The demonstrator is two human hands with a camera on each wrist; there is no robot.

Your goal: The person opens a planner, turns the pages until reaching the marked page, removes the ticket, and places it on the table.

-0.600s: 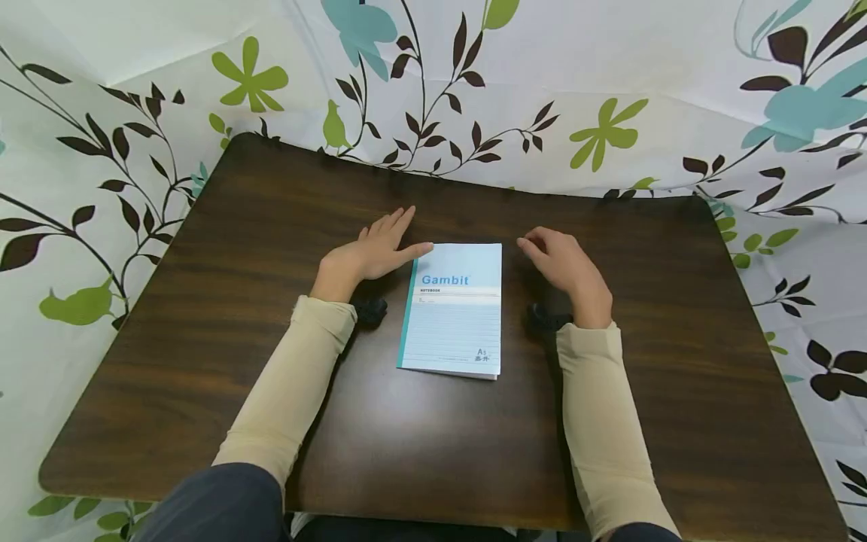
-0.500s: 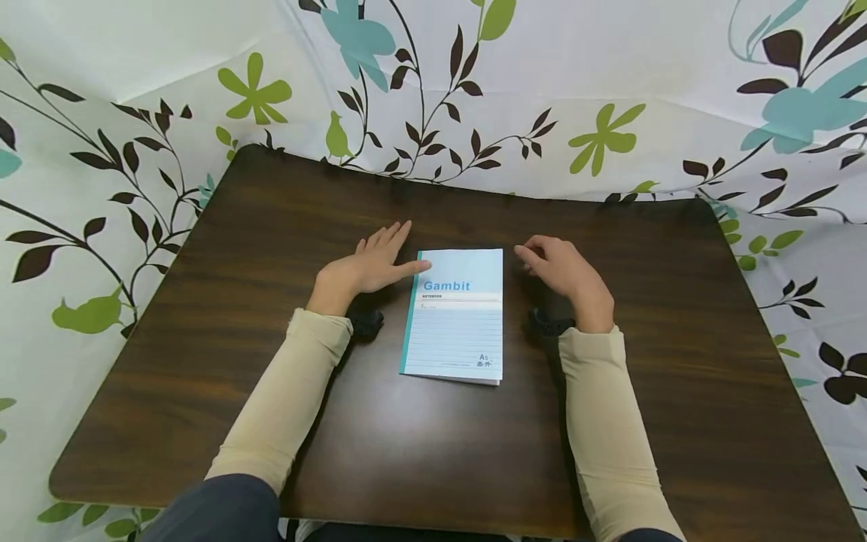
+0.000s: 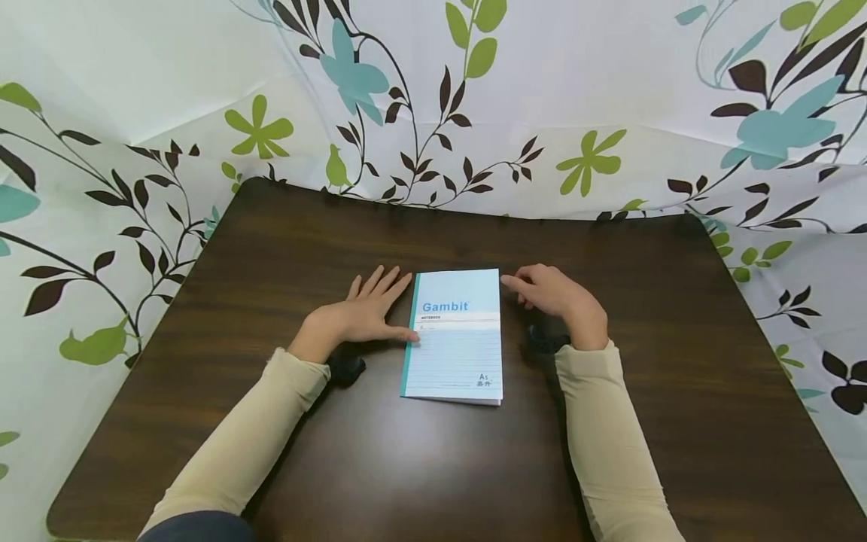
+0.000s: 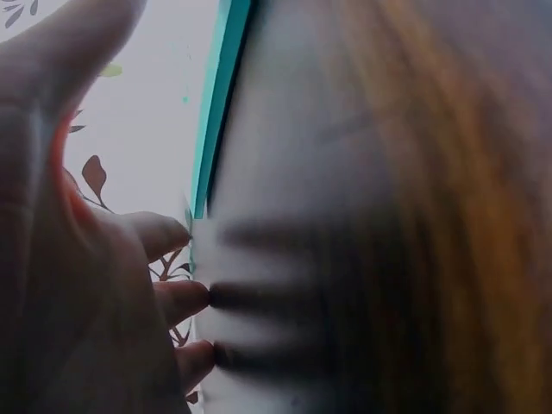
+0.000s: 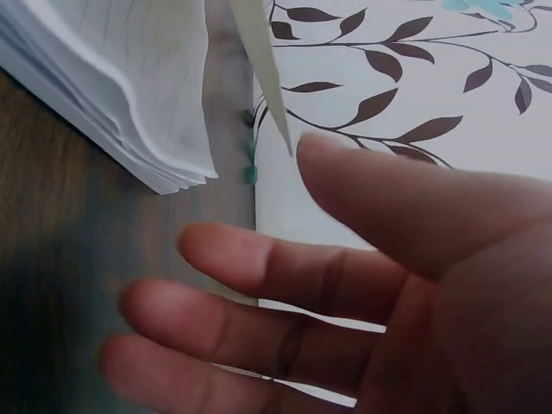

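A pale blue notebook point(image 3: 454, 357) marked "Gambit" lies on the dark table, its teal spine point(image 4: 217, 103) toward my left hand. That left hand point(image 3: 355, 320) is spread, thumb touching the spine edge and the other fingers beside it over the table. My right hand point(image 3: 558, 301) is at the upper right corner of the notebook, with its fingers loosely bent and apart. In the right wrist view, a thin raised cover edge point(image 5: 263, 78) meets the right thumb tip, while the page stack point(image 5: 121, 95) sits below with wavy edges.
The brown wooden table point(image 3: 325, 467) stretches around the notebook. A white cloth point(image 3: 542, 60) printed with leaves and flowers hangs behind and beside it. Dark wrist devices point(image 3: 345, 370) sit under both wrists.
My left hand has slid nearer along the spine. The right hand has moved left to the notebook's corner. The head view has tilted up, so everything appears lower.
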